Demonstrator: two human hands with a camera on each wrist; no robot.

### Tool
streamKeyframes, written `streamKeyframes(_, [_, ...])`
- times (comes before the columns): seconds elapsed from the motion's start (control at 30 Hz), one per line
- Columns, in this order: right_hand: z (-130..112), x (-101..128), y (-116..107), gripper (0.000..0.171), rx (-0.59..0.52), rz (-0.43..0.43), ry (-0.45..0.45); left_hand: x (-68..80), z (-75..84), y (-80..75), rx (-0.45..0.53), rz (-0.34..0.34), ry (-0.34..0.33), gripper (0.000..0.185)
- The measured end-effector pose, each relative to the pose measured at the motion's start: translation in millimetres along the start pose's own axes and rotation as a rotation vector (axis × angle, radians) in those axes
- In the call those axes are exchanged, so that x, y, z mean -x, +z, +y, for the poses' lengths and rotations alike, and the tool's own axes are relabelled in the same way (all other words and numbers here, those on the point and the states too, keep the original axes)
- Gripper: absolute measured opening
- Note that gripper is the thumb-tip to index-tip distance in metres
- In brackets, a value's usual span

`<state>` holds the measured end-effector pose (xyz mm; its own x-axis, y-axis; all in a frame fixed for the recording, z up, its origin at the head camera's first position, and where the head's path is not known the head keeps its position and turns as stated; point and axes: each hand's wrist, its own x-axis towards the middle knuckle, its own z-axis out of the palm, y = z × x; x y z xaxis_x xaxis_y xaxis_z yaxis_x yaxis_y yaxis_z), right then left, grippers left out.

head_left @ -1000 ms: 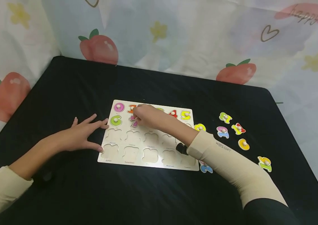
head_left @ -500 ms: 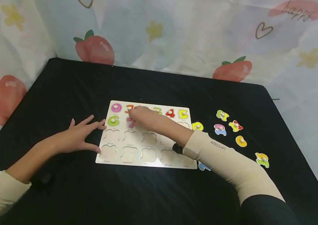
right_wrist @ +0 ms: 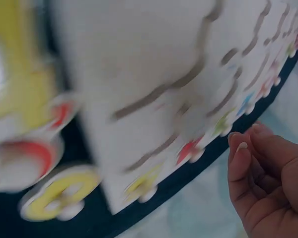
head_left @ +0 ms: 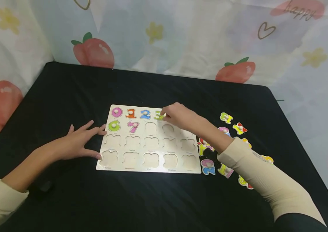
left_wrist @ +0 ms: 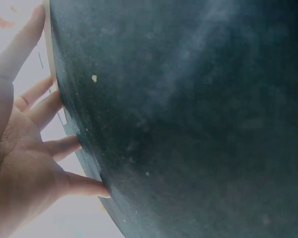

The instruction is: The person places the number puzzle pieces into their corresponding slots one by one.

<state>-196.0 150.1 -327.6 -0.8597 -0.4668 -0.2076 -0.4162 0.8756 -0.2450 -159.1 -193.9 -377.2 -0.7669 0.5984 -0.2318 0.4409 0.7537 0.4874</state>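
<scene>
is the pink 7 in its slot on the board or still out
In. The pink 7 sits flat in the second row of the board, beside the green 6; neither hand touches it.

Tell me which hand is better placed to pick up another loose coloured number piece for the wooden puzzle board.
Probably the right hand: empty and over the wooden puzzle board's top row, on the side where the loose coloured number pieces lie. The left hand rests spread against the board's far edge, steadying it.
</scene>
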Motion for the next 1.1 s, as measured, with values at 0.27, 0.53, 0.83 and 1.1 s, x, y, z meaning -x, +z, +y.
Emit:
streamKeyframes(0.27, [53, 47, -22, 0.018, 0.043, -0.003, 0.095, -1.4, 0.1, -2.2, 0.0, -0.01, 0.014, 0.09])
streamKeyframes(0.53, [86, 91, -36, 0.015, 0.082, 0.057, 0.15, -1.8, -2.4, -2.7, 0.002, -0.02, 0.013, 0.089])
streamKeyframes(0.83, [109, 118, -36, 0.014, 0.063, 0.039, 0.19, 6.7, -9.8, -6.5, -0.006, -0.028, -0.008, 0.091])
streamKeyframes(1.1, [135, 148, -30, 0.013, 0.001, -0.031, 0.302, 9.9, -11.0, -7.5, 0.0, -0.024, -0.002, 0.09])
